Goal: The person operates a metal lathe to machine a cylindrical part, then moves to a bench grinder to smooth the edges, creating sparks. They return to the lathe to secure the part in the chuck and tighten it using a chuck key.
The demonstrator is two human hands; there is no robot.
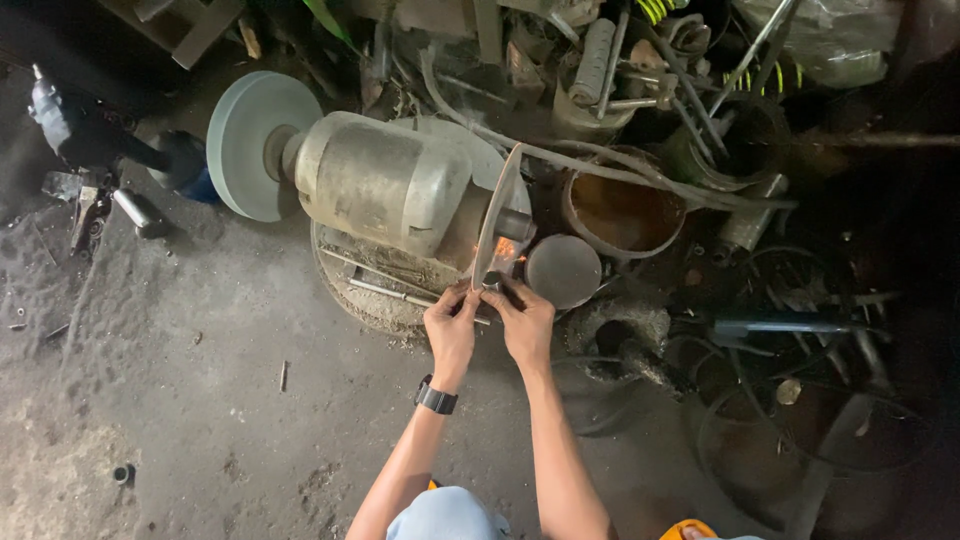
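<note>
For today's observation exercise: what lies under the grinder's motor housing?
Under the motor housing sits a round base with thin metal rods lying on it. The housing covers the base's middle, so its mounting is hidden.

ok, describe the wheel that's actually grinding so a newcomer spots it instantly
Find the big grey motor lying on the dirt floor. It carries a wheel at each end; the grinding wheel is the thin one seen edge-on nearer the rusty bucket. Orange sparks fly at its lower rim above both hands, unlike the broad pale disc opposite.

A metal workshop, probably: a bench grinder [385, 180] on a gritty floor [200, 400] beside scrap [640, 70].
</note>
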